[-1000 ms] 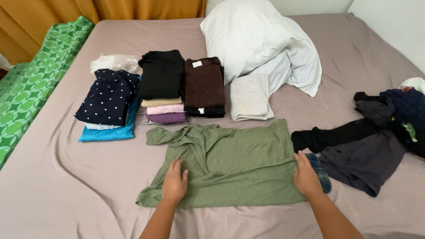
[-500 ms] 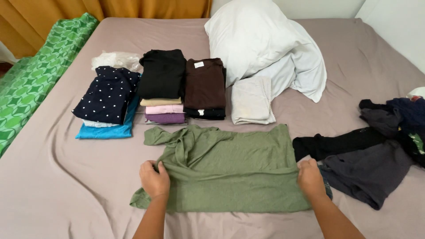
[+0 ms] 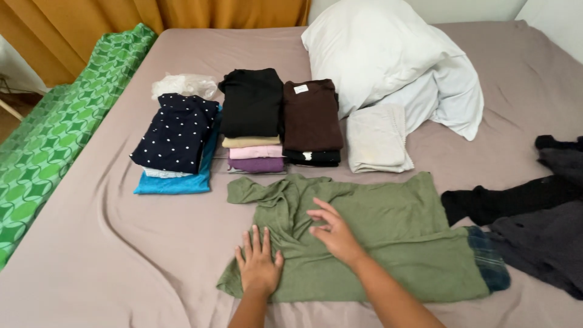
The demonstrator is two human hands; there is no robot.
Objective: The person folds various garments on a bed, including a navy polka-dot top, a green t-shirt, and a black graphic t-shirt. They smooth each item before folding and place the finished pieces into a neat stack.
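Observation:
An olive green shirt (image 3: 388, 237) lies spread on the mauve bed sheet (image 3: 121, 255), its left part bunched and folded over. My left hand (image 3: 259, 262) presses flat on the shirt's lower left corner, fingers apart. My right hand (image 3: 335, 234) rests on the shirt's middle, fingers spread, beside the bunched sleeve folds. Neither hand grips anything.
Behind the shirt stand folded stacks: a dotted navy top on blue cloth (image 3: 177, 133), black on pastel items (image 3: 251, 109), a brown one (image 3: 311, 115), a beige piece (image 3: 376, 138). A white pillow (image 3: 376, 54) lies behind. Dark unfolded clothes (image 3: 534, 212) pile at right. A green patterned cloth (image 3: 54, 140) edges the left.
My right hand has moved from the shirt's right edge to its middle. The left hand has shifted right along the lower left part. The shirt's left side now lies folded inward.

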